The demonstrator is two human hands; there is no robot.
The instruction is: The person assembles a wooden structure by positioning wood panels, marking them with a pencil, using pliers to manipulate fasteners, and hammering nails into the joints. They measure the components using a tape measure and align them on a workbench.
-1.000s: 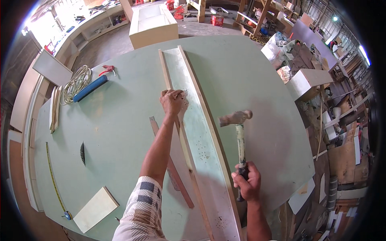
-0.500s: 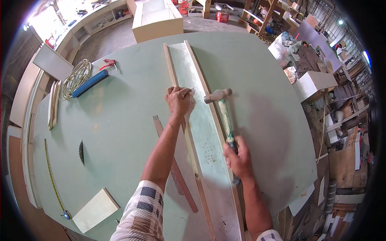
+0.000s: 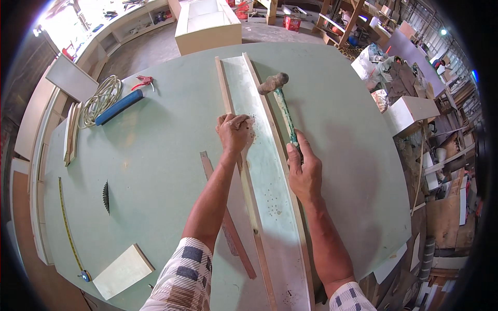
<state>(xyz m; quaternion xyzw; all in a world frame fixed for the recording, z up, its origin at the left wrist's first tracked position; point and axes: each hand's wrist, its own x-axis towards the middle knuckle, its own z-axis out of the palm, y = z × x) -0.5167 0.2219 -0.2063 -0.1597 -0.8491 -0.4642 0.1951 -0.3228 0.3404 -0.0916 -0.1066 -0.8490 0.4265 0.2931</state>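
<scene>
Across the worktop, a long panel stretched away, left hand closed on its left strip, right hand gripping a hammer beside its right strip.

Well to the left of the left fingers, and somewhat farther from the body, there lies a blue tube. A coiled hose is just beside it, and a red tool is near its far end. Left of the same fingers, but closer to the body, are a saw blade, a tape measure and a pale board. Beyond the fingers stands a cabinet; far to their right, a white box.
</scene>
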